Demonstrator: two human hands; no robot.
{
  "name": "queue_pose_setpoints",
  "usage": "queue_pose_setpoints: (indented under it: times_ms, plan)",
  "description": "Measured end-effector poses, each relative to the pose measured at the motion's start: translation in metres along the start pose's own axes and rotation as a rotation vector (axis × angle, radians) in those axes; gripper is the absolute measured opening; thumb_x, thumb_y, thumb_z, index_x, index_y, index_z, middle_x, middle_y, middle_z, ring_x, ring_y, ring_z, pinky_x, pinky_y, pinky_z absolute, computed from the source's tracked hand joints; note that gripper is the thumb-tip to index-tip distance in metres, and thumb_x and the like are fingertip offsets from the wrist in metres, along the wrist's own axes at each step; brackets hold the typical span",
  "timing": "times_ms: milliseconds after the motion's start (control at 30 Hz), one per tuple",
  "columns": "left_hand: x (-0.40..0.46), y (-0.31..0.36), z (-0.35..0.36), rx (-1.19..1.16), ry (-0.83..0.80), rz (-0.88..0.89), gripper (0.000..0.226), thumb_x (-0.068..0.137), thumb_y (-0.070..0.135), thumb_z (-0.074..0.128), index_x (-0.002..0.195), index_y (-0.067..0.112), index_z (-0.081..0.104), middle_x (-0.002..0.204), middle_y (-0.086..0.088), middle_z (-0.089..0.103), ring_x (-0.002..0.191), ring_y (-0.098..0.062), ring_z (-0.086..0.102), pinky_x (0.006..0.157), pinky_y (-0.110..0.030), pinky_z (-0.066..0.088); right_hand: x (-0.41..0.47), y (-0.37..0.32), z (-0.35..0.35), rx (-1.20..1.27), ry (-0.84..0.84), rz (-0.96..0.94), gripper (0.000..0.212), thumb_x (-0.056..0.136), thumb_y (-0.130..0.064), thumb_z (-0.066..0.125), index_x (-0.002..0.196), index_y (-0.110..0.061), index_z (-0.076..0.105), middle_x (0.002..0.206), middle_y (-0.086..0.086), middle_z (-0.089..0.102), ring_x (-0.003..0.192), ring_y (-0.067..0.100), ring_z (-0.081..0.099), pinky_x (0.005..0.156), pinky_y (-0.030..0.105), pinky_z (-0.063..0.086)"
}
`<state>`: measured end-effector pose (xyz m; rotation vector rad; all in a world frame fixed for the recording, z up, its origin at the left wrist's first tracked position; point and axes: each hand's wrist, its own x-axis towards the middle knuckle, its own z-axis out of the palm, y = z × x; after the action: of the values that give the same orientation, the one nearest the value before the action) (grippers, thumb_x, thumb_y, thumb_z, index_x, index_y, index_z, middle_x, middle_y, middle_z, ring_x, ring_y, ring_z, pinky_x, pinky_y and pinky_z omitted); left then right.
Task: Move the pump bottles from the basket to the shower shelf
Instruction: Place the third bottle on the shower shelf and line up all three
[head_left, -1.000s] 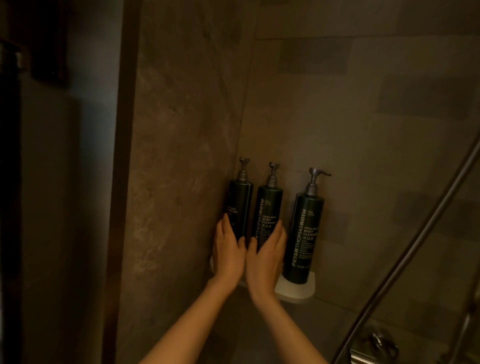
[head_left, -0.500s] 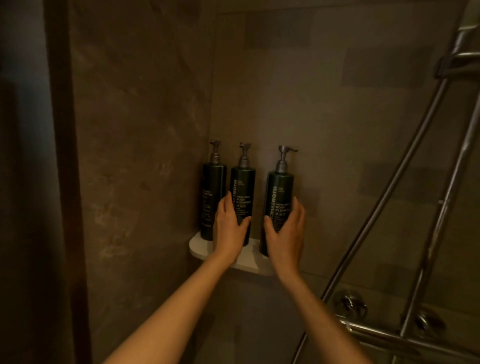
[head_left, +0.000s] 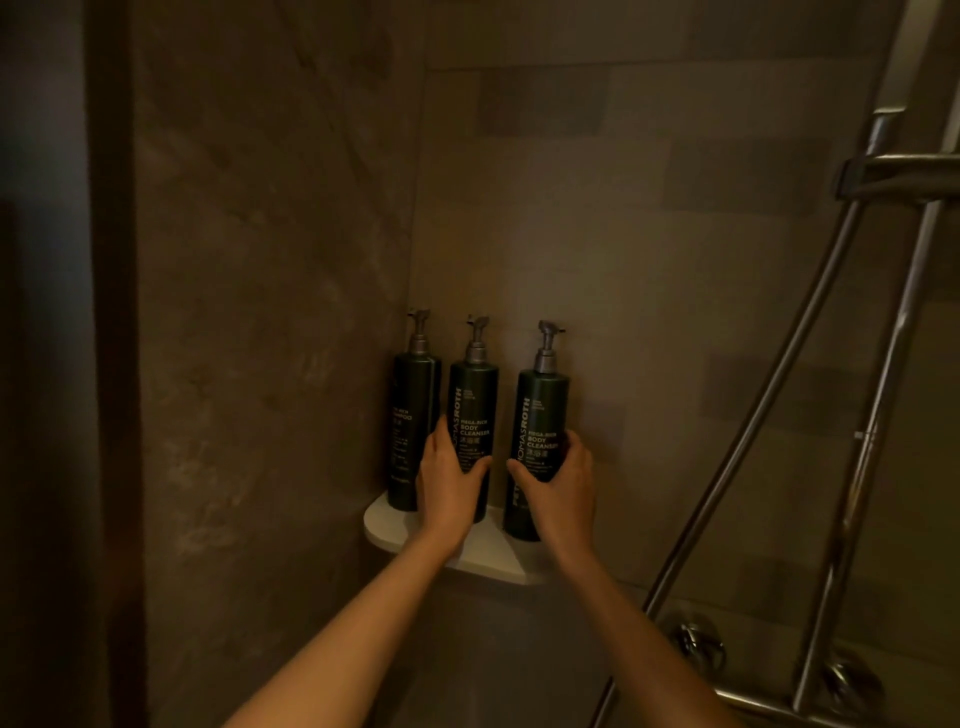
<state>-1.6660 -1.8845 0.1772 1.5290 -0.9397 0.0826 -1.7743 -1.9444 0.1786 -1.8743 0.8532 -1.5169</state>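
Note:
Three dark green pump bottles stand upright in a row on a white corner shelf (head_left: 387, 525) in the shower. The left bottle (head_left: 410, 410) sits in the corner, untouched. My left hand (head_left: 448, 483) wraps the lower part of the middle bottle (head_left: 474, 400). My right hand (head_left: 560, 483) grips the lower part of the right bottle (head_left: 543, 410), fingers curled round its right side. All pump heads point roughly right. The basket is not in view.
Brown tiled walls meet at the corner behind the shelf. A chrome shower hose (head_left: 769, 405) and riser rail (head_left: 883, 415) run down the right side, with taps (head_left: 698, 647) below. A dark door frame (head_left: 111, 364) stands at the left.
My right hand moved from the middle bottle to the right bottle and closed round it. My left hand stays on the middle bottle. The view shifted right and pulled back slightly.

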Motion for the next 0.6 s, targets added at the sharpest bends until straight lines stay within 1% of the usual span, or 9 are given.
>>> queue_pose_setpoints:
  times_ms: [100, 167, 233, 367, 500, 600]
  plan:
    - [0.0018, -0.0003, 0.0, 0.001, -0.001, -0.002, 0.076, 0.084, 0.02, 0.068, 0.148, 0.016, 0.028, 0.146, -0.008, 0.042, 0.133, -0.024, 0.043, 0.109, -0.042, 0.038, 0.0003, 0.0026, -0.0002, 0.035, -0.046, -0.016, 0.062, 0.078, -0.024, 0.071, 0.134, -0.021, 0.042, 0.118, -0.002, 0.058, 0.105, 0.014, 0.057, 0.078, 0.022, 0.045]
    - [0.0024, -0.0003, 0.0003, 0.004, 0.001, -0.001, 0.076, 0.083, 0.02, 0.069, 0.148, 0.015, 0.028, 0.146, -0.008, 0.042, 0.133, -0.024, 0.043, 0.109, -0.041, 0.038, 0.0007, 0.0033, 0.0002, 0.03, -0.044, -0.024, 0.061, 0.077, -0.024, 0.072, 0.132, -0.022, 0.045, 0.118, -0.002, 0.06, 0.102, 0.011, 0.057, 0.079, 0.023, 0.045]
    - [0.0025, -0.0003, 0.0003, 0.016, 0.004, 0.005, 0.076, 0.083, 0.02, 0.069, 0.148, 0.014, 0.028, 0.146, -0.009, 0.042, 0.133, -0.024, 0.043, 0.109, -0.041, 0.038, 0.0014, 0.0025, 0.0019, 0.02, -0.021, -0.02, 0.065, 0.074, -0.027, 0.075, 0.131, -0.02, 0.045, 0.121, 0.0, 0.057, 0.105, 0.014, 0.057, 0.083, 0.027, 0.045]
    - [0.0005, 0.0015, -0.0022, 0.015, -0.002, 0.011, 0.077, 0.084, 0.019, 0.068, 0.148, 0.015, 0.027, 0.145, -0.008, 0.041, 0.133, -0.024, 0.042, 0.109, -0.039, 0.036, 0.0008, 0.0007, 0.0039, -0.003, -0.006, -0.005, 0.067, 0.074, -0.028, 0.076, 0.131, -0.015, 0.043, 0.125, 0.004, 0.048, 0.107, 0.016, 0.053, 0.084, 0.027, 0.042]
    - [0.0034, 0.0016, -0.0038, 0.02, -0.002, 0.033, 0.074, 0.085, 0.018, 0.067, 0.148, 0.015, 0.029, 0.145, -0.009, 0.043, 0.134, -0.024, 0.042, 0.111, -0.041, 0.037, -0.0005, 0.0027, 0.0023, 0.037, -0.069, -0.003, 0.061, 0.079, -0.024, 0.07, 0.133, -0.019, 0.043, 0.125, 0.003, 0.054, 0.103, 0.01, 0.052, 0.082, 0.025, 0.042]
    - [0.0047, 0.0021, -0.004, 0.005, -0.009, 0.025, 0.073, 0.085, 0.016, 0.067, 0.148, 0.015, 0.029, 0.145, -0.009, 0.042, 0.134, -0.024, 0.041, 0.111, -0.042, 0.037, -0.0009, 0.0028, 0.0038, 0.018, -0.052, -0.005, 0.06, 0.078, -0.025, 0.072, 0.131, -0.018, 0.045, 0.123, 0.002, 0.056, 0.103, 0.009, 0.053, 0.082, 0.024, 0.043]
